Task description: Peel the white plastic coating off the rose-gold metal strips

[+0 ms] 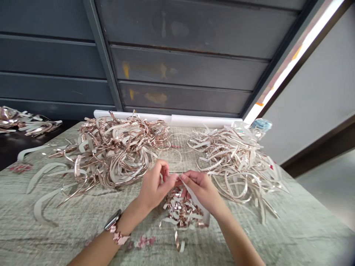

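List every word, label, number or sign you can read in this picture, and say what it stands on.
None can be read.
The strip pinched between the left hand and right hand: no print shows.
The watch on the left wrist: face turned away.
The strip heaps: plain.

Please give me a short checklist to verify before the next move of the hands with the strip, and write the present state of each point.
1. Both hands on the work: the left hand and the right hand meet fingertip to fingertip above the table. Ok.
2. Strip gripped: a white strip runs down from the right hand's fingers. Ok.
3. What the left fingers pinch: hidden by the fingers. Cannot tell.
4. Small pile of short rose-gold pieces lies directly under the hands. Ok.
5. Large strip piles apart: left pile and right pile do not touch. Ok.
6. Bare table cover beside the hands. Ok.
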